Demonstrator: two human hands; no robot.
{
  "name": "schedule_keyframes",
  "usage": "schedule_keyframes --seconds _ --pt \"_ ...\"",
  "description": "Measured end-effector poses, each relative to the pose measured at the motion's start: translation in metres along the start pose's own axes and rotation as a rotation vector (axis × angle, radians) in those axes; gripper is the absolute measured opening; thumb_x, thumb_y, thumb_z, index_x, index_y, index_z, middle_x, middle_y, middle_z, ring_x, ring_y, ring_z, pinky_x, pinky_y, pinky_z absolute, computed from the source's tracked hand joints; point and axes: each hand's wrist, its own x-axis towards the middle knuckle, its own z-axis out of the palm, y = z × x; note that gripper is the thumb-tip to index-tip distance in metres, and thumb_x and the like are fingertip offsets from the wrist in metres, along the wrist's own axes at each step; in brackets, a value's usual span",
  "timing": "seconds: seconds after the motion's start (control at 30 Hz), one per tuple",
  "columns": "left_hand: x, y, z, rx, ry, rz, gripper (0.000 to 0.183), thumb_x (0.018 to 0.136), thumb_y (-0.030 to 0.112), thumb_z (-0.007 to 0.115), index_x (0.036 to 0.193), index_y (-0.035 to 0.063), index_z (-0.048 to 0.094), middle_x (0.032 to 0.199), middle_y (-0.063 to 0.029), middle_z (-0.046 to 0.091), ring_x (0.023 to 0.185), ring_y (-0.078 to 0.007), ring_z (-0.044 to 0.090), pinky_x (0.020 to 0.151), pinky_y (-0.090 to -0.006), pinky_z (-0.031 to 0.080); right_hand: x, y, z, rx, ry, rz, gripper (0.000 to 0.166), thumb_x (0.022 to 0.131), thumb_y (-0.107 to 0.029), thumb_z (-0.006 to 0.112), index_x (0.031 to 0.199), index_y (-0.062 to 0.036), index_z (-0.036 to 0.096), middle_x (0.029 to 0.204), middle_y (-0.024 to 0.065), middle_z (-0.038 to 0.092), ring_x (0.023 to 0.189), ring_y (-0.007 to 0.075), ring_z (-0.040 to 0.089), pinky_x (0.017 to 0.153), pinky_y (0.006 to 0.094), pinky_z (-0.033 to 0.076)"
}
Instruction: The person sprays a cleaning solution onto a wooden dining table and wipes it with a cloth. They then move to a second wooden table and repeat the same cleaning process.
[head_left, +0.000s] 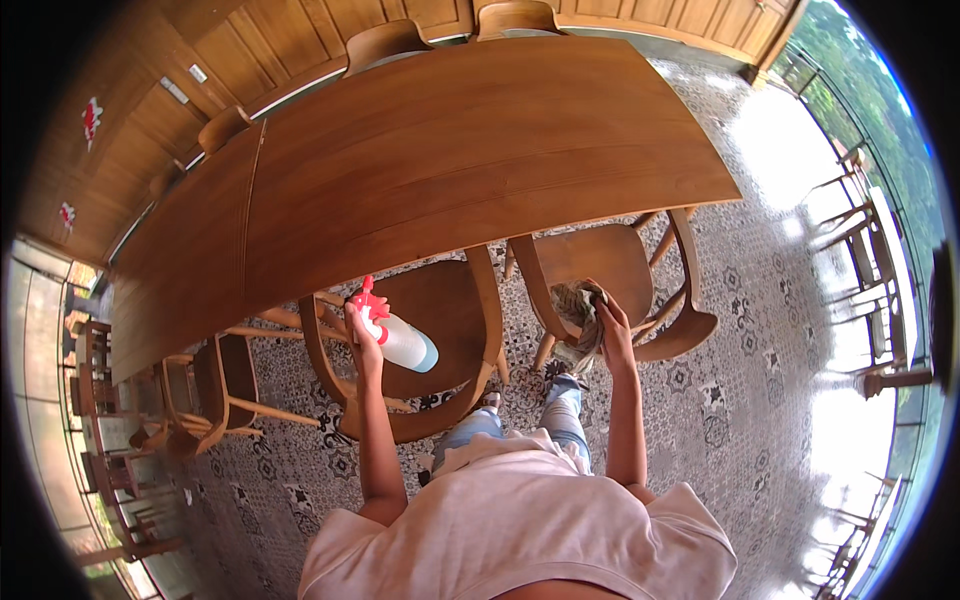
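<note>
My left hand (365, 341) grips a spray bottle (405, 344) by its red and white trigger head. The bottle is translucent, with pale blue liquid towards its base, and it tilts over the seat of a wooden chair (442, 300). In my right hand (616, 330) is a crumpled grey-brown cloth (579, 315), bunched up and hanging a little below the fingers. Behind the cloth stands a second wooden chair (592, 259). Both hands are on the near side of a long wooden table (465, 150), apart from its edge.
More wooden chairs (217, 382) stand along the table's near left side, and chair backs (386, 46) show on its far side. Patterned tiles cover the floor (712, 360). Wood panelling (270, 45) rises behind the table. At right, further furniture (885, 277) stands by a railing.
</note>
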Motion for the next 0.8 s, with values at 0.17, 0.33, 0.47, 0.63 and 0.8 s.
schedule_keyframes --seconds 0.17,0.33,0.47,0.63,0.8 --pt "0.003 0.003 0.053 0.406 0.176 -0.095 0.060 0.097 0.049 0.024 0.102 0.0046 0.064 0.071 -0.0040 0.058 0.066 -0.0157 0.054 0.062 -0.0311 0.041 0.052 -0.043 -0.051 -0.103 -0.114 -0.046 0.035 0.095 -0.011 0.045 0.128 0.0013 0.049 0.125 0.0069 0.054 0.115 0.0134 0.048 0.098 0.0238 0.035" --pt "-0.004 0.019 0.090 0.554 0.215 -0.131 0.060 0.095 0.053 0.026 0.117 0.0103 0.062 0.061 -0.0012 0.050 0.056 -0.0125 0.047 0.054 -0.0277 0.036 0.088 -0.083 -0.128 -0.085 -0.128 -0.081 0.036 0.095 -0.010 0.045 0.129 0.0014 0.048 0.125 0.0072 0.054 0.114 0.0132 0.049 0.097 0.0249 0.036" --pt "-0.029 0.025 0.114 0.513 0.327 -0.143 0.060 0.094 0.055 0.031 0.097 0.0081 0.068 0.055 0.0021 0.047 0.048 -0.0072 0.042 0.046 -0.0239 0.032 0.108 -0.103 -0.169 -0.075 0.023 0.015 0.037 0.095 -0.013 0.047 0.129 0.0016 0.047 0.124 0.0069 0.055 0.113 0.0133 0.050 0.096 0.0252 0.037" --pt "-0.050 0.010 0.108 0.392 0.454 -0.110 0.062 0.094 0.057 0.030 0.087 0.0055 0.064 0.056 0.0005 0.048 0.049 -0.0074 0.045 0.045 -0.0236 0.033 0.132 -0.092 -0.193 -0.118 -0.044 -0.017 0.035 0.095 -0.013 0.047 0.127 0.0014 0.050 0.123 0.0065 0.055 0.111 0.0121 0.050 0.096 0.0245 0.036" --pt "-0.075 0.018 0.108 0.073 0.602 0.103 0.061 0.095 0.055 0.028 0.078 0.0033 0.055 0.066 -0.0034 0.054 0.061 -0.0131 0.051 0.057 -0.0245 0.040 0.150 -0.087 -0.171 -0.135 -0.161 0.034 0.034 0.096 -0.011 0.043 0.128 -0.0002 0.050 0.121 0.0061 0.056 0.109 0.0121 0.051 0.096 0.0241 0.036"
